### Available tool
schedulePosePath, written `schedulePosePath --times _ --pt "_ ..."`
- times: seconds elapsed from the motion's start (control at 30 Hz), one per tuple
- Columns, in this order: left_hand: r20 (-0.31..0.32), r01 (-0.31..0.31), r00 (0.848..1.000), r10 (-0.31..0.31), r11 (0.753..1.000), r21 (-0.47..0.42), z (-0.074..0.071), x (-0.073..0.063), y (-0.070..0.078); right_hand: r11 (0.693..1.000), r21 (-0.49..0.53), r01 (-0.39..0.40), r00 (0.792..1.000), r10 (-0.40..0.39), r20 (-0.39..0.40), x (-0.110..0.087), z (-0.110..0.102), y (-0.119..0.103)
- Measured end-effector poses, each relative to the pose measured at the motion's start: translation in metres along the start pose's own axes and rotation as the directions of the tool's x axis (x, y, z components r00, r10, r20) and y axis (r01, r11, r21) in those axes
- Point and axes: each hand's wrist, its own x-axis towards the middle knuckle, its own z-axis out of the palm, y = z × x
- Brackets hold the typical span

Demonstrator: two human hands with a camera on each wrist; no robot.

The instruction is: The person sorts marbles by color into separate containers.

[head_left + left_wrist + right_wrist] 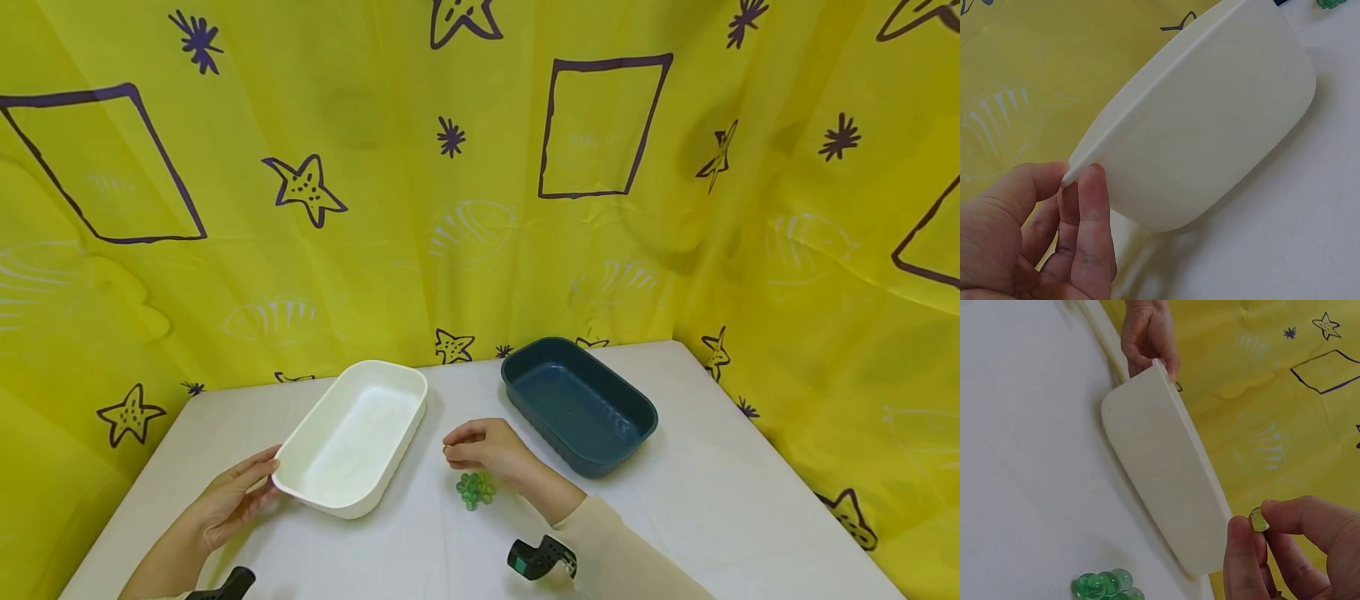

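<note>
My left hand (232,500) holds the near left corner of a white plastic tub (367,433). Its thumb and a finger pinch the rim (1079,172) in the left wrist view. Between the thumb and fingertips of my right hand (487,450) is a small clear, yellowish glass piece (1259,520), partly covered by the fingers. That hand is over the table between the white tub and a dark teal tub (577,408). Just below it in the head view lies a cluster of green glass marbles (472,489), also seen low in the right wrist view.
Both tubs stand on a white-covered table (420,550). A yellow curtain (375,250) with starfish and fish drawings hangs behind and at both sides. Black wrist devices (536,557) show near the front edge of the head view.
</note>
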Motion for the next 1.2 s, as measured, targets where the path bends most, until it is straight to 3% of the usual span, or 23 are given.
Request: schedulePosePath --times 0.3,1.2 --pt "0.036 0.01 0.999 -0.009 1.0 -0.021 0.0 0.0 0.002 1.0 0.02 -0.02 1.0 0.02 -0.009 0.003 0.005 -0.004" --pt "-0.016 0.024 1.0 -0.024 1.0 0.006 0.001 0.0 -0.001 0.999 0.041 0.02 0.999 -0.021 0.026 0.007 0.032 -0.019"
